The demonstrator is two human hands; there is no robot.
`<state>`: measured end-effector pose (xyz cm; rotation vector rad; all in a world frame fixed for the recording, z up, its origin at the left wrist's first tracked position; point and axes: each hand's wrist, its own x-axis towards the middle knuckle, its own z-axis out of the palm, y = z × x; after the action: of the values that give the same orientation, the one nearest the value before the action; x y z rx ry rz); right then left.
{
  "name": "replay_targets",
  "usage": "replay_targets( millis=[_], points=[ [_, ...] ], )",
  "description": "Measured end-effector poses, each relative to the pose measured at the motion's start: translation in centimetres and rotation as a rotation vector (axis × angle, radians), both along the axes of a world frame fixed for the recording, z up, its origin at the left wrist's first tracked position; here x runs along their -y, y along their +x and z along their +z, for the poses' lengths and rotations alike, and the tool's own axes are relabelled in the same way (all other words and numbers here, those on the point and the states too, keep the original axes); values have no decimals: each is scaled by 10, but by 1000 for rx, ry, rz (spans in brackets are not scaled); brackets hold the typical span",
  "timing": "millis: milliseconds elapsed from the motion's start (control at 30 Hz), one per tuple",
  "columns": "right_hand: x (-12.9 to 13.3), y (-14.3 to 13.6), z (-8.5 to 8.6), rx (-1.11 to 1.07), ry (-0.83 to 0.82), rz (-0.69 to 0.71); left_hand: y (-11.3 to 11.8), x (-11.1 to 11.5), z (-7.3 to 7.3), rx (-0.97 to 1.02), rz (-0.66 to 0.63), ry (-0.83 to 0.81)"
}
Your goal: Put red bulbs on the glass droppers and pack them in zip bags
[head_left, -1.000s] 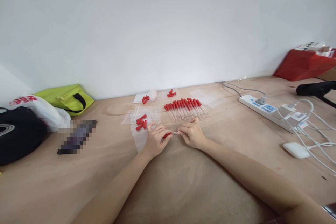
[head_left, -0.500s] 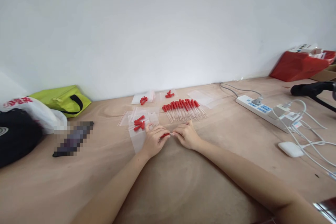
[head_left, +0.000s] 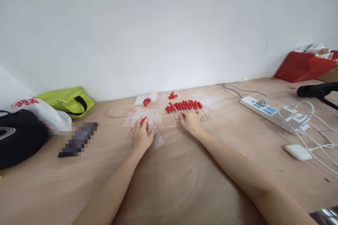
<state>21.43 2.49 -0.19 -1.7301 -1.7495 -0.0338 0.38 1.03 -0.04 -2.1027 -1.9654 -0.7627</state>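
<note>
Several red-capped sticks [head_left: 185,105] lie side by side in a row on the wooden table [head_left: 174,182]. My right hand [head_left: 190,121] rests at the front of that row, its fingers on the pale shafts; what they grip, if anything, is too small to tell. To the left, my left hand [head_left: 142,136] is over the loose red caps [head_left: 144,122] on clear plastic bags [head_left: 158,140], fingers apart and partly covering the caps. Farther back, more red pieces lie in two small groups, one on a white bag [head_left: 139,100] and one [head_left: 172,95] nearer the wall.
Flat clear bags [head_left: 207,99] lie behind the sticks. On the right are a white power strip [head_left: 266,109], white cables and a charger [head_left: 298,152], with a red bag [head_left: 303,66] beyond. At left stand a green bag [head_left: 63,100], a black item [head_left: 21,137] and a blurred dark object [head_left: 79,140].
My hands have moved apart from where they met around a red-ended piece. The left went to the caps at the left, the right to the row of sticks. The view shifted slightly.
</note>
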Motion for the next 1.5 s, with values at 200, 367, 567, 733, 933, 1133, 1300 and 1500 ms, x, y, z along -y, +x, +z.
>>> replay_targets(
  millis=[200,367,567,733,933,1133,1300,1500],
  points=[
    [-25,-27,-2,22,-5,-124,-21,-20,5,-52,57,-254],
    [-27,-34,-4,93,-62,-113,-23,-35,-2,-69,-95,-296],
    [-25,-33,-4,132,-167,-128,-7,-42,-10,-86,-278,-238],
    [-21,-31,-3,124,-168,-152,11,-45,-13,-36,-389,-159],
    [-15,-39,2,110,-138,-18,13,-51,-15,167,-339,-73],
    [-16,-50,8,143,-257,-59,14,-46,-5,144,-256,-57],
    [-18,-54,7,121,-289,-67,16,-33,0,76,-287,-64],
    [-16,-50,4,38,-233,-77,8,-30,-2,14,-397,-82]
  ],
)
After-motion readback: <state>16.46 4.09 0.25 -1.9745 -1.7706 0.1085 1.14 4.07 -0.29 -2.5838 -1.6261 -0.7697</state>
